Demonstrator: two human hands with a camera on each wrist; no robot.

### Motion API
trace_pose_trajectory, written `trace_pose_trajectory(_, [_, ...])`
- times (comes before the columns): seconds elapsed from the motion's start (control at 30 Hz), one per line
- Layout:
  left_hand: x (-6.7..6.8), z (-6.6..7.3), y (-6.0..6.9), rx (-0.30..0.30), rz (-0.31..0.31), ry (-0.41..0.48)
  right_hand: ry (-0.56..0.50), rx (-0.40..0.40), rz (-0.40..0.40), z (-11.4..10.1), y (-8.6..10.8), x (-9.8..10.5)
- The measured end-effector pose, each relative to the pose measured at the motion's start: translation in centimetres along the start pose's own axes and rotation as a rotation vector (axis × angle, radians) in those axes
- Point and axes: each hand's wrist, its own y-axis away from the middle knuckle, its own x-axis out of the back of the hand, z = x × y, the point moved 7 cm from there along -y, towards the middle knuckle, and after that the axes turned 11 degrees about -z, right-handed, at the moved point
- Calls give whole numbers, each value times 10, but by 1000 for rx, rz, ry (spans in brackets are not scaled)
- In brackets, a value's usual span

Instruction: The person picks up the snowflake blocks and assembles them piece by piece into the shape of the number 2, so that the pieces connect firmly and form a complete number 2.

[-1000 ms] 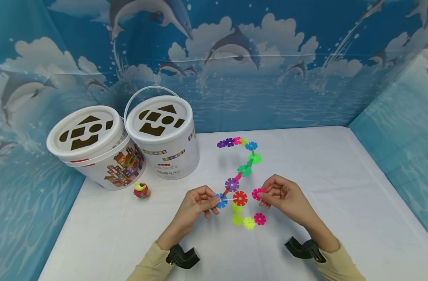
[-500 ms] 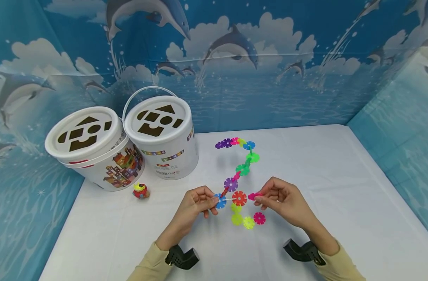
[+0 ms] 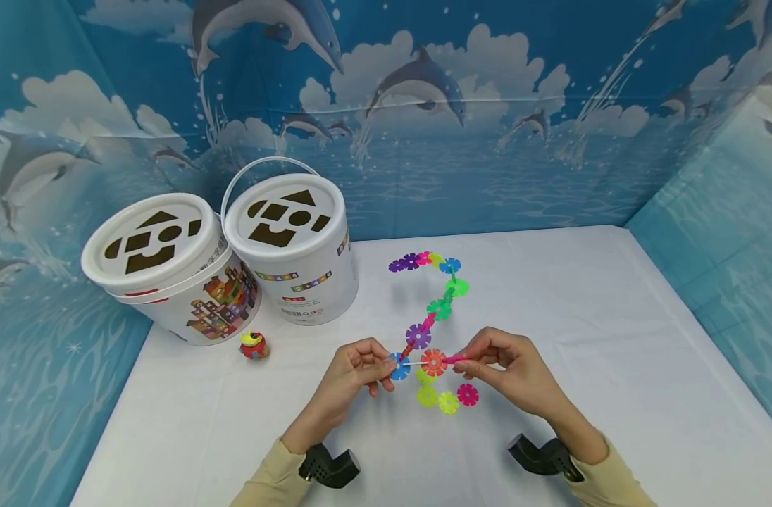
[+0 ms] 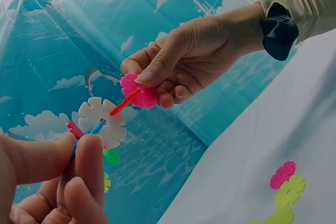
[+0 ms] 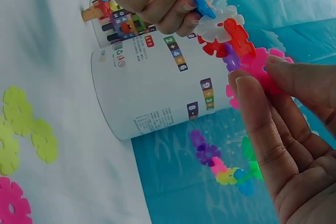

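Note:
My left hand [image 3: 359, 370] pinches a blue notched plastic disc [image 3: 399, 367] between thumb and fingers. A white disc [image 4: 115, 129], seen edge-on in the head view, joins it to a red disc [image 3: 433, 362]. My right hand [image 3: 511, 370] pinches a pink disc [image 5: 254, 66] at the red disc's right edge. In the left wrist view the pink and red discs meet at an angle; how deep their slots engage cannot be told. From the left hand's pieces a chain runs back through a purple disc [image 3: 418, 336] and a green disc [image 3: 439, 309], ending in dark purple pieces [image 3: 403, 263].
Loose yellow-green discs [image 3: 427, 396], a yellow disc [image 3: 448, 403] and a pink disc [image 3: 468, 394] lie on the white table [image 3: 614, 366] below the hands. Two lidded white buckets [image 3: 291, 274] stand at the left, with a small red and yellow toy figure [image 3: 253, 345] before them.
My right hand has moved left and turned the pink disc edge-on, bringing it from apart to touching the red disc. The left hand keeps its pinch and has hardly moved.

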Motion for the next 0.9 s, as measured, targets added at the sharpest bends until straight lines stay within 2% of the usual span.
trace_pose_trajectory(0.33, [0, -3, 0, -4, 31, 11, 37, 1, 39, -2, -2, -3])
trace_pose_trajectory(0.5, [0, -3, 0, -4, 38, 21, 81, 33, 38, -4, -3, -5])
trace_pose_trajectory(0.73, [1, -1, -1, -50, 39, 54, 109, 22, 45, -2, -5, -9])
trace_pose_trajectory(0.9, [2, -4, -2, -42, 49, 72, 122, 30, 58, 0, -4, -8])
